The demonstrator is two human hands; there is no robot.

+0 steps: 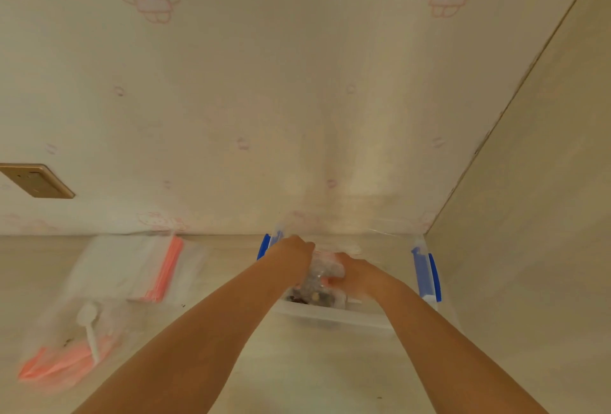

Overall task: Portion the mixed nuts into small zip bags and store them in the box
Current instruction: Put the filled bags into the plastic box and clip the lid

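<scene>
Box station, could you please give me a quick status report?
Both hands, left and right, in the clear box, on a nut bag; grips blurred. Nothing blocking.

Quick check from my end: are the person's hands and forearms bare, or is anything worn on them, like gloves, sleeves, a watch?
Both forearms are bare up to the frame edge: no sleeves. The left hand and right hand show no gloves; motion blur hides small things like rings.

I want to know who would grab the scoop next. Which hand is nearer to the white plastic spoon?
Left. The left hand is over the clear box, on the side toward the white spoon, which lies far off on the bags at the left. The right hand is farther right, also over the box.
</scene>
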